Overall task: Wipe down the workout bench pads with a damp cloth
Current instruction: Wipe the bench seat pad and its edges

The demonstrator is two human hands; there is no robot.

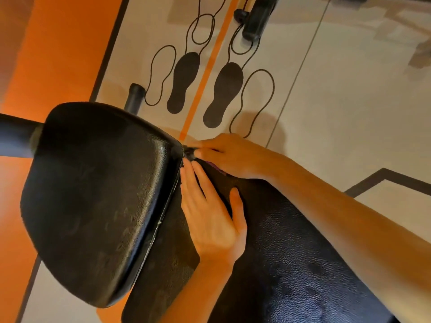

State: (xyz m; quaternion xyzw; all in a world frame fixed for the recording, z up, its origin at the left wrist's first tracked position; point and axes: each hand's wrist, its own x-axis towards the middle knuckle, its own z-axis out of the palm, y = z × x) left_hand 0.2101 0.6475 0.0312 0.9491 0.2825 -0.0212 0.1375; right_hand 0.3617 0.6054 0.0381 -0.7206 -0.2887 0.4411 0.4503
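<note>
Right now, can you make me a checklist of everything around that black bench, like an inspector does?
Surface: black seat pad and long back pad, meeting at a narrow gap.
Job's things: a purple scrap, maybe the cloth, peeks from under the right hand.
Clutter: nothing seen.
Hands: left hand lies flat on the back pad, fingers at the gap; right hand reaches into the gap's far end, grip unclear.
Cables: nothing seen.
Surroundings: floor with black footprints, an orange stripe, orange flooring, black frame tubes.
</note>
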